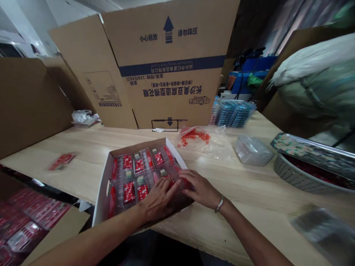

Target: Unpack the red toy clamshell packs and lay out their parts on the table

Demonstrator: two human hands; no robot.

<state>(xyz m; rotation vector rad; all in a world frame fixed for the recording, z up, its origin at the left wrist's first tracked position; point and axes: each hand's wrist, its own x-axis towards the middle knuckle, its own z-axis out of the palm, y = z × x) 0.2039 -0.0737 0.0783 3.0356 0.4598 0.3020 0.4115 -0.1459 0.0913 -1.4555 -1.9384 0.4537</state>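
Observation:
A shallow white cardboard box (100, 201) lies at an angle on the table. Inside it are several clear plastic packs (143, 162), each with a red packet with white spots and a red stick-like piece. My left hand (159, 197) rests over a pack in the box's near right corner, fingers stretched out and thumb apart. Beside it, my right hand (199, 188) curls its fingers at the right end of that same pack, over something red. The pack under my hands is largely hidden.
Behind the box stands a large printed carton (172, 48). A bag of small red pieces (195, 137), stacked clear trays (253, 149) and a grey basket (302, 175) lie to the right. A loose red packet (61, 161) lies left; filled packs (33, 210) sit lower left.

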